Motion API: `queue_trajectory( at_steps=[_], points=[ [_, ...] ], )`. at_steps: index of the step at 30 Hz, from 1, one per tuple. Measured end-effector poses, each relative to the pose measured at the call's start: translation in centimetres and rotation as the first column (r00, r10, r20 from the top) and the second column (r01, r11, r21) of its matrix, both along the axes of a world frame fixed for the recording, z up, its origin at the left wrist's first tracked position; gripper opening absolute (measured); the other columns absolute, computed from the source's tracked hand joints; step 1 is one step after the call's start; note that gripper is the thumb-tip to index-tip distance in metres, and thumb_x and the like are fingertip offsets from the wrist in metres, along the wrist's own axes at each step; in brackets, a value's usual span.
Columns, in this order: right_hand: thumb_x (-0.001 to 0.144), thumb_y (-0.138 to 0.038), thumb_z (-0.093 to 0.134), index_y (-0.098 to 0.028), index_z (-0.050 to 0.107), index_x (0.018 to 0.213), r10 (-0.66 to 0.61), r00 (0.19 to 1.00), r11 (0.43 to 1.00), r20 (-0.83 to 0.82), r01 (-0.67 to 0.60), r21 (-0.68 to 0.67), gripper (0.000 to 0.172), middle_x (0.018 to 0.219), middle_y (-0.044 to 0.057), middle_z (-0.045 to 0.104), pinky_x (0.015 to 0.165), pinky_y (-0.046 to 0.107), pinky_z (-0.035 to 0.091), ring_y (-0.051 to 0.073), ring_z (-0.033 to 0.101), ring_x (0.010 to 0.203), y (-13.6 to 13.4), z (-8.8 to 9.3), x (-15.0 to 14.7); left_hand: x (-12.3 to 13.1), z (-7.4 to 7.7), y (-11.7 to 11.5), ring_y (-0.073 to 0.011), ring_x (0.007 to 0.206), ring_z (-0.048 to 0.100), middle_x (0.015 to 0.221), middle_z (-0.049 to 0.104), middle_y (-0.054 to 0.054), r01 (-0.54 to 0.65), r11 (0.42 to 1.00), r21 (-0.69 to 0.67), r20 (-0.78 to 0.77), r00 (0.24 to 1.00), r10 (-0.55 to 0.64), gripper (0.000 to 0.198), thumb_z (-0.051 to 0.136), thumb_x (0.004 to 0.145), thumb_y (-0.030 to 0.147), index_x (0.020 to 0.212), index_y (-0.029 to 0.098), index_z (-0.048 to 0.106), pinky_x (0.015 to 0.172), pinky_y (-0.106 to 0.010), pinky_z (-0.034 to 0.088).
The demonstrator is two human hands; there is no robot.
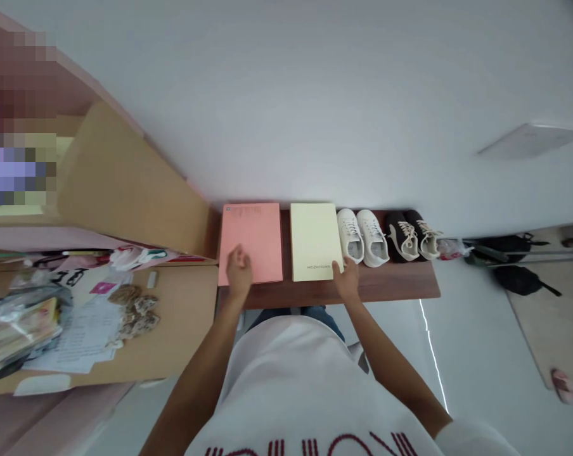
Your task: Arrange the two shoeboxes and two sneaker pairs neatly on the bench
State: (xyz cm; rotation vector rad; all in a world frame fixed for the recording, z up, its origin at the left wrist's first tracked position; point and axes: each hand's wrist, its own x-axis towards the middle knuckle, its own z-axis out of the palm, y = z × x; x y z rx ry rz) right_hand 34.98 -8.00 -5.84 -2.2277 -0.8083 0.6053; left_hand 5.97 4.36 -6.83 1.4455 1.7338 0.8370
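My left hand [239, 272] is over the lower left part of a flat pink box [262, 237]. Its fingers are curled in, and nothing shows in them; whether it touches the lid I cannot tell. At the lower right corner of a cream box [314, 237] with dark lettering is my right hand [346, 278], thumb and fingers apart around the corner. A pair of white sneakers, the nearer one [350, 235] close to my right fingers, stands beside the cream box. Both boxes lie on a narrow brown wooden shelf [386, 285].
Black shoes [401, 235] stand farther right on the shelf, by the wall. At left is a tan desk [182, 329] with papers [82, 332], a patterned scrunchie [137, 313] and a plastic bag [25, 323]. Black bags [519, 278] and a pink slipper [563, 385] lie to the right.
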Motion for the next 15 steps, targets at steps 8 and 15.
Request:
queue_trajectory(
  at_steps=[8,15],
  points=[
    [0.094,-0.070,0.047,-0.021,0.055,0.140,-0.028,0.831,0.989,-0.556,-0.057,-0.134,0.068,0.141,0.016,0.063,0.103,0.051,0.053,0.030,0.062,0.128,-0.6,-2.8,3.9,14.6,-1.1,-5.3,-0.0292,0.139,0.055,0.148,0.059,-0.020,0.250,0.817,-0.519,0.252,0.959,-0.133,0.066,0.046,0.102,0.056,0.151,0.012,0.049,0.116,-0.040,0.043],
    [0.099,-0.063,0.045,-0.024,0.060,0.136,-0.077,0.562,0.976,-0.823,-0.126,-0.177,0.055,0.139,0.012,0.067,0.095,0.057,0.057,0.029,0.066,0.123,-0.3,-2.9,4.8,13.1,4.5,-9.8,-0.0345,0.161,0.006,0.173,0.018,-0.014,0.360,0.903,-0.236,0.043,0.932,-0.360,0.073,0.054,0.096,0.062,0.157,0.023,0.044,0.127,-0.056,0.016]
  ],
)
